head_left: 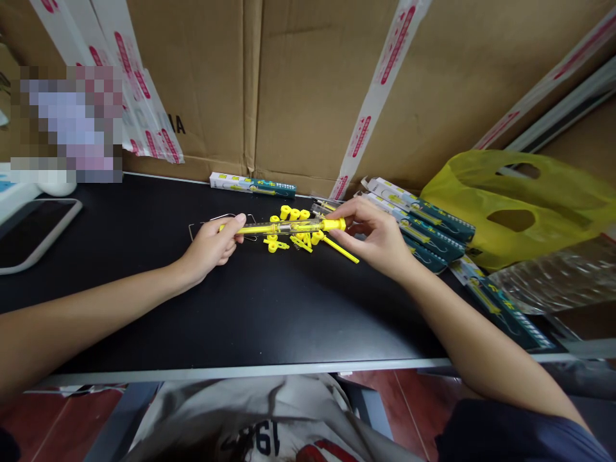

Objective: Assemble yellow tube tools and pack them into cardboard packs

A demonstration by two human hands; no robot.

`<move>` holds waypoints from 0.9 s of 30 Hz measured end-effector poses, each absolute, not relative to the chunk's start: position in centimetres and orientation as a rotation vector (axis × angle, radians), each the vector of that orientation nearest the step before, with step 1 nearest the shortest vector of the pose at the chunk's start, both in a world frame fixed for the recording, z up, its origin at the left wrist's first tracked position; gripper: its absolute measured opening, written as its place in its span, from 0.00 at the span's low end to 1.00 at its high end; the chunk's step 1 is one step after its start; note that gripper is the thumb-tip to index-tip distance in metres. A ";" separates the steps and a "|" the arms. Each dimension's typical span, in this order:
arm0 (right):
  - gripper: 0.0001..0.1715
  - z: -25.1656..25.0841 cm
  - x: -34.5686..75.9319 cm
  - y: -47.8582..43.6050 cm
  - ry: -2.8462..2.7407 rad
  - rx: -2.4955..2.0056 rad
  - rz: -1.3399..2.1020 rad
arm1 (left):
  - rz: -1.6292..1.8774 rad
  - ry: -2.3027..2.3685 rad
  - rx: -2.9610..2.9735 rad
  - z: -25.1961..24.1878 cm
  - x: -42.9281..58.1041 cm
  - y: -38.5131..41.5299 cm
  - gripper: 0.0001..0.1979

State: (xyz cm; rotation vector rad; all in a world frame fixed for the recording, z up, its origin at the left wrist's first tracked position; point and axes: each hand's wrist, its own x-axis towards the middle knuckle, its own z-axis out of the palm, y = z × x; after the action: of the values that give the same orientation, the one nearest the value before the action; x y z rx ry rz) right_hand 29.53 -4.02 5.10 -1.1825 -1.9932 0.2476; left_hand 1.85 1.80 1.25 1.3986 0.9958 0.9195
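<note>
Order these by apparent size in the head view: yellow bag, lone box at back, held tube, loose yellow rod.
1. Yellow bag
2. Held tube, lone box: too close to rank; tube longer but slimmer
3. Loose yellow rod

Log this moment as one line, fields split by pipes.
left hand: gripping one end of clear-and-yellow tube | right hand: at its yellow cap | black table: loose yellow parts

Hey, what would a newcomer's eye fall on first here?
Probably the bright yellow bag at the right. Next, the clear tube at the center, held in the left hand with the right hand at its yellow cap. Small yellow parts lie beneath it on the black tabletop.
</note>
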 end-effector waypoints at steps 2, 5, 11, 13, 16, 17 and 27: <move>0.12 5.0 29.5 -4.0 -1.992 -1.156 0.267 | 0.920 0.998 1.397 1.3 1.9 1.8 0.18; 0.12 4.9 29.4 -4.0 -1.997 -1.152 0.280 | 0.913 0.996 1.397 1.4 1.9 1.7 0.18; 0.16 4.6 29.3 -3.9 -1.929 -1.124 0.380 | 0.902 0.981 1.396 1.4 2.0 1.6 0.18; 0.18 4.5 29.2 -3.9 -1.915 -1.095 0.405 | 0.894 0.971 1.400 1.3 1.9 1.7 0.19; 0.20 4.4 29.2 -3.9 -1.902 -1.074 0.412 | 0.889 0.960 1.402 1.2 1.9 1.7 0.19; 0.19 4.4 29.1 -4.0 -1.902 -1.067 0.413 | 0.890 0.957 1.400 1.2 1.9 1.7 0.19; 0.21 4.1 29.0 -4.1 -1.897 -1.092 0.479 | 0.881 0.967 1.349 1.5 2.0 1.6 0.19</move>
State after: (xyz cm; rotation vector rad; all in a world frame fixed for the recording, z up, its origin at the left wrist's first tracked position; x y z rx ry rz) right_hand 29.02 -4.07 4.14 -1.0924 -1.8971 0.4787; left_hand 1.98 1.56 1.55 1.3490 0.9674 0.8814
